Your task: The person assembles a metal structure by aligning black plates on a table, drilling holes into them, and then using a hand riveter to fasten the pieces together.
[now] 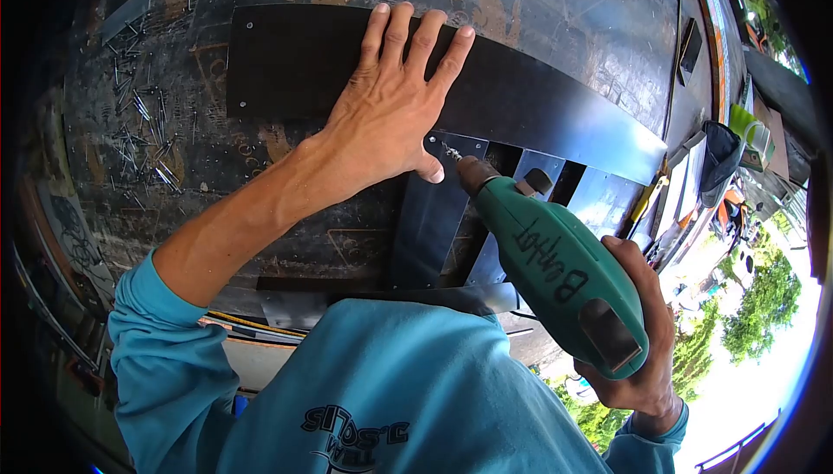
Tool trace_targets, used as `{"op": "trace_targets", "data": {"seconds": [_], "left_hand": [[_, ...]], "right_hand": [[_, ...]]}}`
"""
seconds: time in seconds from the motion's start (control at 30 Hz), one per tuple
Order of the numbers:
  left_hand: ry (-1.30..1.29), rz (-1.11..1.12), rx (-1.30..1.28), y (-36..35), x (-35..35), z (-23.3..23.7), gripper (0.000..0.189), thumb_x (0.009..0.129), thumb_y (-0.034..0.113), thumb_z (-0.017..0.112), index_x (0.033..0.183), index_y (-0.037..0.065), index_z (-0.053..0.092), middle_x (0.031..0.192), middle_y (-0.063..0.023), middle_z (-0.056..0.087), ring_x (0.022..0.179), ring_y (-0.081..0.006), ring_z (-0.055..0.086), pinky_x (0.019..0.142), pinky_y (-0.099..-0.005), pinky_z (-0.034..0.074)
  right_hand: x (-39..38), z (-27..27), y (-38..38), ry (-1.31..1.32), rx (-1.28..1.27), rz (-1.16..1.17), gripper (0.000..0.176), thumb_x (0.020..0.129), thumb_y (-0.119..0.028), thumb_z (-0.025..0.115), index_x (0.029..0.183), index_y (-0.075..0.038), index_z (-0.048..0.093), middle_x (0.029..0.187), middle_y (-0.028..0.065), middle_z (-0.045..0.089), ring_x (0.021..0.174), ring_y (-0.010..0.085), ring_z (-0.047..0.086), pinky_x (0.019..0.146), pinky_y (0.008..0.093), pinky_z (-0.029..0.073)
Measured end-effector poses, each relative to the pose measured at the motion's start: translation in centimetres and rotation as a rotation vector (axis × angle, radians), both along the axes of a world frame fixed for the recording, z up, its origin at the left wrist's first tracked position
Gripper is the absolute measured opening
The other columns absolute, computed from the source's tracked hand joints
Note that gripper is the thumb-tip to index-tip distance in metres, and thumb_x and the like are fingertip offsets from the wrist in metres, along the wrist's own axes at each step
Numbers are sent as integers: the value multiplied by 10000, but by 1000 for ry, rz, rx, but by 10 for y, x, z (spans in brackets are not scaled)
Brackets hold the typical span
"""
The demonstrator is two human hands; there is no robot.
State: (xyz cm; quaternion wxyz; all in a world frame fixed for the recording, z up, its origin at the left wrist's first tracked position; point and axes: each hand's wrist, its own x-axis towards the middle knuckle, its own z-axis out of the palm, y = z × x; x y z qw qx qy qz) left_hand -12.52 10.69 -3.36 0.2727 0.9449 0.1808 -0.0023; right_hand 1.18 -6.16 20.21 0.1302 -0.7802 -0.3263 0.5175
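Note:
My left hand (395, 101) lies open on a long dark flat strip (547, 97), its fingers spread over the strip and the thumb bent down below its lower edge. In my right hand (652, 322) is a green power drill (555, 257) with dark lettering on its body, tilted toward the upper left. Its drill bit (450, 152) has shavings around it, and the tip is at the top of a dark crosspiece (425, 222), close to my left thumb. A second crosspiece (531, 166) meets the long strip further right. Small holes show near the strip's left end.
Thin metal pins (143, 127) are scattered across the worn dark tabletop (286, 175) at left. Another dark strip (304, 294) runs along the near side. A dark cap (720, 157), a light-green container (753, 136) and other items crowd the right edge.

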Motion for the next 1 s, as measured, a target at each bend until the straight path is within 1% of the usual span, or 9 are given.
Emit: {"op": "trace_targets", "data": {"seconds": [0.17, 0.2, 0.5, 0.6, 0.67, 0.8, 0.83, 0.93, 1.0], "left_hand": [[-13, -21, 40, 2, 0, -1, 1384, 397, 535, 889, 1483, 11, 208, 1400, -254, 262, 1338, -477, 190, 1145, -609, 78], [-23, -42, 75, 2, -1, -1, 1374, 425, 592, 863, 1467, -37, 225, 1366, -266, 298, 1316, -487, 227, 1133, -625, 74], [-33, -26, 86, 1, -1, -2, 1354, 428, 572, 869, 1468, -24, 240, 1370, -262, 299, 1320, -477, 228, 1135, -613, 82], [-24, -24, 69, 1, 0, -2, 1336, 437, 546, 876, 1469, -18, 242, 1382, -265, 292, 1326, -480, 221, 1138, -612, 76], [-29, 1, 20, 0, 2, -1, 1352, 408, 472, 902, 1485, 30, 215, 1405, -245, 255, 1340, -469, 190, 1149, -600, 83], [-42, 32, -52, -2, 1, -1, 1378, 380, 374, 930, 1503, 84, 185, 1431, -219, 214, 1354, -456, 159, 1159, -586, 94], [-40, 36, -46, 1, 2, -2, 1378, 380, 374, 930, 1503, 84, 185, 1431, -219, 214, 1354, -456, 159, 1159, -586, 94], [-51, 43, -43, -2, 1, -2, 1377, 386, 366, 933, 1505, 88, 179, 1438, -215, 206, 1358, -453, 154, 1158, -586, 92], [-49, 37, -69, -2, 1, -2, 1381, 391, 372, 935, 1508, 93, 173, 1446, -214, 194, 1362, -450, 148, 1156, -589, 91]], "right_hand": [[-3, 3, 0, 22, -23, 48, 691, 778, -115, 687, 1381, 28, 380, 1250, 259, 536, 1097, 345, 608, 955, 453, 468], [-3, 3, -1, 25, -28, 44, 691, 778, -115, 687, 1381, 28, 380, 1250, 259, 536, 1097, 345, 608, 955, 453, 468], [0, 2, -2, -44, -34, 93, 725, 773, -127, 681, 1405, 21, 356, 1315, 238, 482, 1170, 344, 562, 981, 443, 457], [1, -1, -4, 60, -13, -40, 778, 755, -138, 724, 1416, 16, 344, 1329, 231, 473, 1187, 339, 549, 998, 424, 440], [2, -7, 5, -145, 95, 274, 878, 687, -194, 831, 1373, 50, 339, 1111, 261, 630, 885, 313, 707, 782, 367, 575], [2, -8, 6, 21, 83, 126, 883, 702, -238, 833, 1376, 48, 338, 1158, 263, 602, 895, 294, 707, 756, 375, 572], [-5, 2, 4, 121, -44, -48, 910, 723, -161, 822, 1436, 24, 288, 1351, 220, 445, 1215, 313, 528, 957, 419, 478], [-5, 3, 2, 53, -24, 184, 846, 767, -115, 760, 1431, 53, 263, 1341, 243, 438, 1208, 325, 530, 961, 424, 479], [-15, -2, -8, -35, 67, 121, 790, 800, -125, 706, 1419, 77, 257, 1315, 265, 448, 1155, 339, 569, 955, 426, 481]]}}
